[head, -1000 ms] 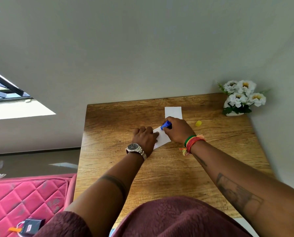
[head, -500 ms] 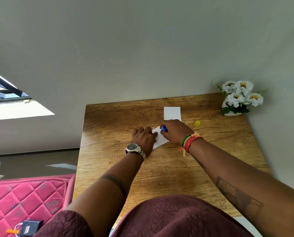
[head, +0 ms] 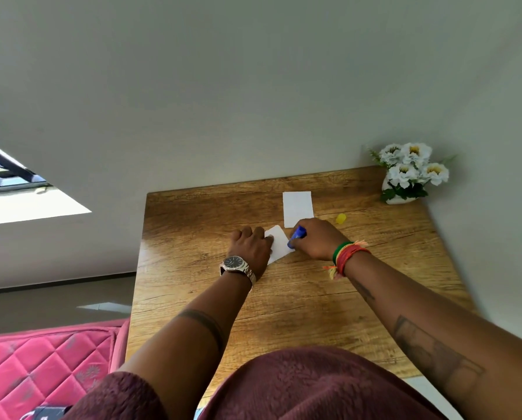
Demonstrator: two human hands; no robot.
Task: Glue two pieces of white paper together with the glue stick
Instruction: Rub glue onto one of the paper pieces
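Head view, looking down on a rectangular wood-grain table [head: 284,298] set against a pale wall. Left hand [head: 252,247], wristwatch on the wrist, rests knuckles-up on the left part of a small white paper piece [head: 279,242] lying askew on the tabletop; its fingers are curled at the paper's edge, and whether they press or pinch cannot be told. Right hand [head: 319,239], with a green-and-red braided wristband, grips a blue glue stick [head: 296,234], tilted, lower end touching the paper's right portion. Second white rectangular paper piece [head: 297,207] lies flat just beyond the right hand, toward the wall. Small yellow cap [head: 341,218] sits on the table to the right of that sheet. White vase of white artificial flowers [head: 408,174] stands at the far right corner. Pink quilted cushion [head: 41,365] lies left of the table.
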